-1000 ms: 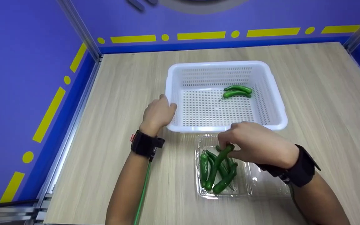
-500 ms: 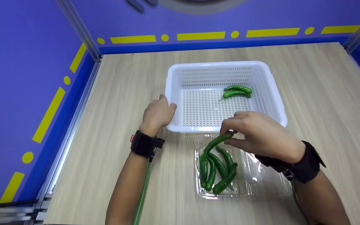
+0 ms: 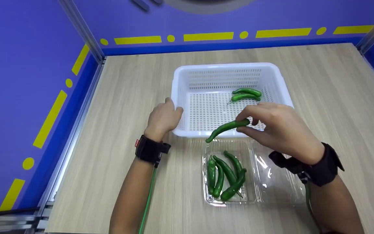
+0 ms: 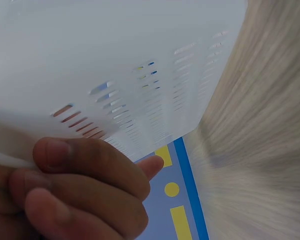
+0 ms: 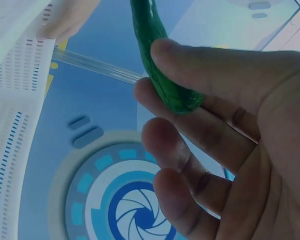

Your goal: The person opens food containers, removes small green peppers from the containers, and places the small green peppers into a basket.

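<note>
My right hand (image 3: 273, 130) pinches one end of a long green chili pepper (image 3: 226, 127) between thumb and fingers, over the near rim of a white plastic basket (image 3: 203, 133). The right wrist view shows the thumb pressing the chili pepper (image 5: 157, 65) against the index finger. My left hand (image 3: 165, 117) grips the basket's left rim; in the left wrist view its fingers curl beside the slotted basket wall (image 4: 115, 45). Two green chili peppers (image 3: 246, 97) lie inside the basket at the right. Several more chili peppers (image 3: 229, 172) lie in a clear plastic clamshell box (image 3: 218, 204) in front of it.
The box's clear lid (image 3: 281, 191) lies folded open to the right, under my right forearm. Everything rests on a light wooden table (image 3: 128, 84). Blue panels with yellow marks (image 3: 206, 37) stand along the back and left sides, with a metal frame post (image 3: 86, 32) in the corner.
My right hand has lifted a chili pepper out of the clear box, moving up and away toward the basket; the pepper has swung more level. The left hand stays on the rim.
</note>
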